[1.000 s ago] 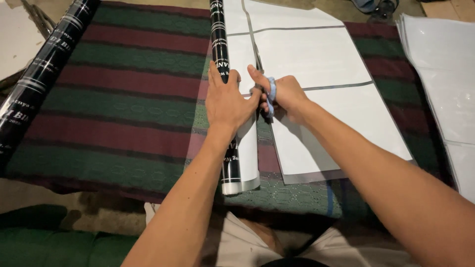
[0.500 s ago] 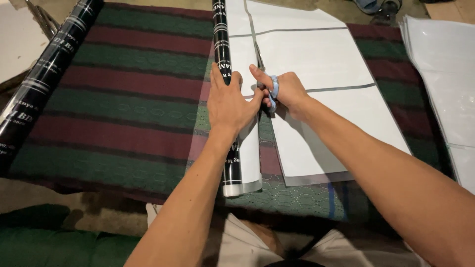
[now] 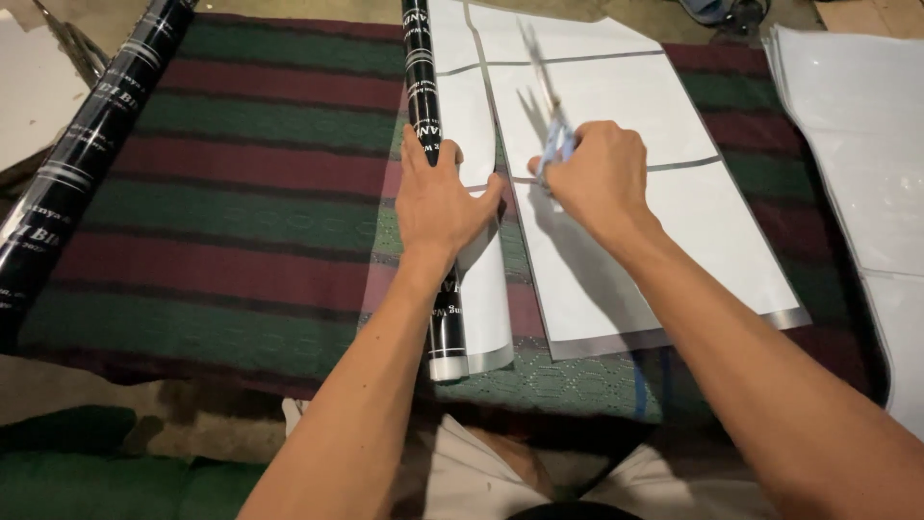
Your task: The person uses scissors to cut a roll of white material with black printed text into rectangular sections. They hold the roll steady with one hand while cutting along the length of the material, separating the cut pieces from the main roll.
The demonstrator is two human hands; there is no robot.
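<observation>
Lying flat on the striped cloth [image 3: 221,193], a big white sheet [image 3: 616,193] with shiny silver lines is being cut. It is spread out near the middle, just right of a black roll [image 3: 423,106] with white bands. The sheet seems to come off that roll, and a loose strip of it curls beside the roll's near end.

A pair of scissors [image 3: 549,106] is held in the right hand [image 3: 597,178]. The grip of this hand is closed around the blue handles, and the thin blades are pointed away from the body, up along a cut line in the sheet. The blades look blurred, so how wide they are parted cannot be told.

The left hand [image 3: 438,197] is laid on the black roll with its fingers spread flat. Nothing is pinched by it; the roll and the sheet edge are pressed down, most likely so that they do not roll or slide while the cutting is done.

Farther left, a second black roll [image 3: 87,164] is seen lying slanted across the cloth's edge. At the far right, a pile of white sheets [image 3: 857,125] is stacked. Green cushions [image 3: 87,462] are seen at the bottom left.
</observation>
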